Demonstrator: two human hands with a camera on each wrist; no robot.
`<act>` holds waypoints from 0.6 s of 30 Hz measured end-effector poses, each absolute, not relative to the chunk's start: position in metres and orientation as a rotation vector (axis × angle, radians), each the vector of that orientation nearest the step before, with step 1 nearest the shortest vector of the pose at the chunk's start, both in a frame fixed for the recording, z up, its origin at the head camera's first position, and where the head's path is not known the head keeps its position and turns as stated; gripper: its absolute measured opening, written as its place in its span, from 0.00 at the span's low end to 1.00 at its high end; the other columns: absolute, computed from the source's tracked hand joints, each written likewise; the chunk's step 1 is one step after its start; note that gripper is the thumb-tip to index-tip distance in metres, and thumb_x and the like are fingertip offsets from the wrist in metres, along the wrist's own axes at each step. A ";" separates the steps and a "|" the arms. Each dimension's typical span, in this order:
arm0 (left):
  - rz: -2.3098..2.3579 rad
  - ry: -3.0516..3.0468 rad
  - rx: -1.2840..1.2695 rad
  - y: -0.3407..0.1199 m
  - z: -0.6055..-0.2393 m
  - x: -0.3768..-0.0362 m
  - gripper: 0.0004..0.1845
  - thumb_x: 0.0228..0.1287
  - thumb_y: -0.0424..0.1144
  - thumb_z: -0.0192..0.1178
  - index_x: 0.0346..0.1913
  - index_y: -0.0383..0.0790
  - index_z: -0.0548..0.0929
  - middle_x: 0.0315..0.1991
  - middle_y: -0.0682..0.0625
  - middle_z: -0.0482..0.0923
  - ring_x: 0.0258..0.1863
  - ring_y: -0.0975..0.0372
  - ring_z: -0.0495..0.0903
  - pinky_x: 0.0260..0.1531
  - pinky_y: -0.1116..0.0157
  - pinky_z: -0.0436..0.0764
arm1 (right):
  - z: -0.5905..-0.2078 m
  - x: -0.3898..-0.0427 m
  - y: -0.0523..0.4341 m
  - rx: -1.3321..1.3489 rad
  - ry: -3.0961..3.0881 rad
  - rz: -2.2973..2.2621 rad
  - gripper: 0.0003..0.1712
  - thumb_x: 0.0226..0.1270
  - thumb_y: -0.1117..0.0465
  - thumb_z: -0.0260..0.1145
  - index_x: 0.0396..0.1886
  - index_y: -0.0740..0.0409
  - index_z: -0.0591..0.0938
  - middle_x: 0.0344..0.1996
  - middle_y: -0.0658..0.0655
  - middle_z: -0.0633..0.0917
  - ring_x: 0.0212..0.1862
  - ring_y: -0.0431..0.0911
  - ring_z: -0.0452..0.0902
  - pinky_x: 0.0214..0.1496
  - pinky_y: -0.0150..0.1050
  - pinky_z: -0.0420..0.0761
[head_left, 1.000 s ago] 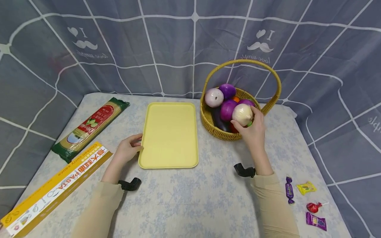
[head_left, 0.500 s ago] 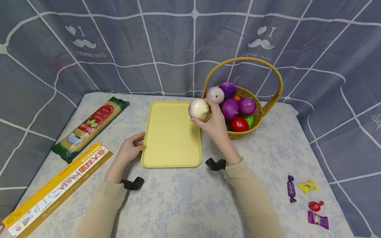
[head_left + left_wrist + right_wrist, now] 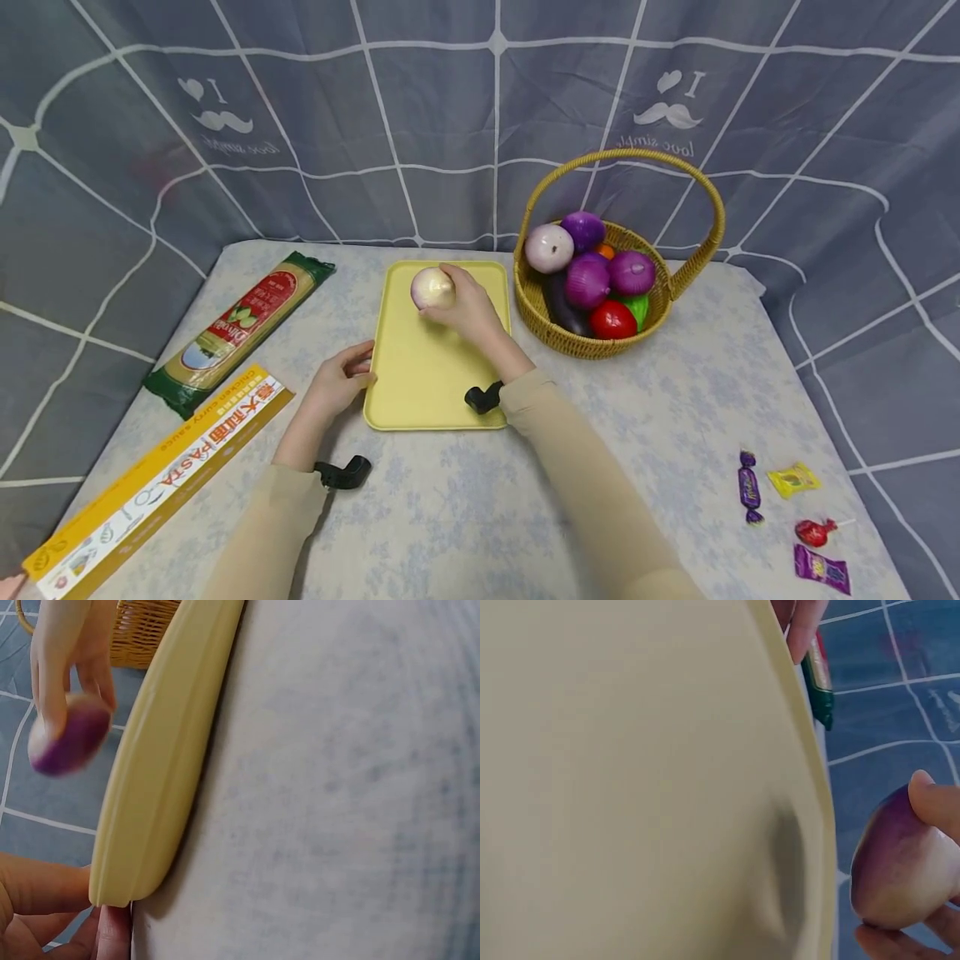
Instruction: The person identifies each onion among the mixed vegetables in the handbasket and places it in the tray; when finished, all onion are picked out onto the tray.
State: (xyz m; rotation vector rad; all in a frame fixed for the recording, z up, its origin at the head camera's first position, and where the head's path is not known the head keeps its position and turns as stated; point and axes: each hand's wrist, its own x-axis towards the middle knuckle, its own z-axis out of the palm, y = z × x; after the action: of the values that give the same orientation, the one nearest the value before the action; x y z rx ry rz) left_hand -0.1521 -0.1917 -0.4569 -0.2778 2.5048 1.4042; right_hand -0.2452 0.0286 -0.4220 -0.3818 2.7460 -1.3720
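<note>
In the head view a purple-and-white turnip (image 3: 432, 289) is held above the back half of the yellow tray (image 3: 420, 392). My right hand (image 3: 468, 308) grips it from the right side, thumb below and fingers over the top; the right wrist view shows the turnip (image 3: 900, 862) between thumb and fingers. Its shadow falls on the tray in that view. My left hand (image 3: 341, 383) rests at the tray's left edge, thumb and forefinger apart along the rim. The left wrist view has the fingertips right at the tray's end (image 3: 142, 825).
A wicker basket (image 3: 558, 337) with a tall handle holds onions, an eggplant and other vegetables, right of the tray. A pasta bag (image 3: 243, 325) and a long pasta box (image 3: 161, 483) lie left. Several candies, among them a purple one (image 3: 748, 487), lie at front right.
My right hand has lifted the turnip out of the basket and carried it left over the tray. My left hand has stayed at the tray's edge.
</note>
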 end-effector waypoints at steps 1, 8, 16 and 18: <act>1.402 2.504 -0.288 -0.191 -0.458 -0.151 0.31 0.69 0.29 0.56 0.74 0.38 0.63 0.67 0.37 0.70 0.58 0.49 0.72 0.45 0.68 0.76 | -0.424 -0.247 0.025 -0.373 2.736 -1.360 0.48 0.54 0.52 0.77 0.73 0.56 0.66 0.70 0.57 0.71 0.70 0.52 0.67 0.71 0.46 0.68; 1.399 2.500 -0.321 -0.189 -0.463 -0.147 0.31 0.69 0.29 0.56 0.74 0.38 0.65 0.66 0.37 0.71 0.58 0.49 0.73 0.49 0.62 0.77 | -0.441 -0.256 0.005 -0.316 2.700 -1.310 0.49 0.54 0.52 0.76 0.73 0.57 0.65 0.70 0.59 0.71 0.69 0.53 0.68 0.70 0.47 0.70; 1.393 2.522 -0.329 -0.188 -0.460 -0.149 0.31 0.69 0.28 0.56 0.73 0.38 0.65 0.65 0.38 0.71 0.58 0.49 0.74 0.49 0.63 0.78 | -0.447 -0.261 -0.010 -0.324 2.745 -1.203 0.50 0.58 0.51 0.74 0.76 0.57 0.61 0.70 0.62 0.68 0.69 0.54 0.67 0.71 0.47 0.69; 1.392 2.528 -0.323 -0.189 -0.458 -0.150 0.31 0.69 0.28 0.56 0.73 0.38 0.65 0.66 0.37 0.71 0.59 0.49 0.74 0.49 0.62 0.78 | -0.445 -0.262 -0.013 -0.313 2.761 -1.190 0.51 0.58 0.50 0.74 0.77 0.57 0.59 0.70 0.63 0.68 0.69 0.55 0.67 0.70 0.48 0.70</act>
State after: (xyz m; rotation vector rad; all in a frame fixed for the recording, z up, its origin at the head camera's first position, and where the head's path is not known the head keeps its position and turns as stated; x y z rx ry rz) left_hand -0.1505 -0.1886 -0.4576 -0.3233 2.5284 1.3925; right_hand -0.2616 -0.0135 -0.4450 -0.3134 2.7613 -1.1899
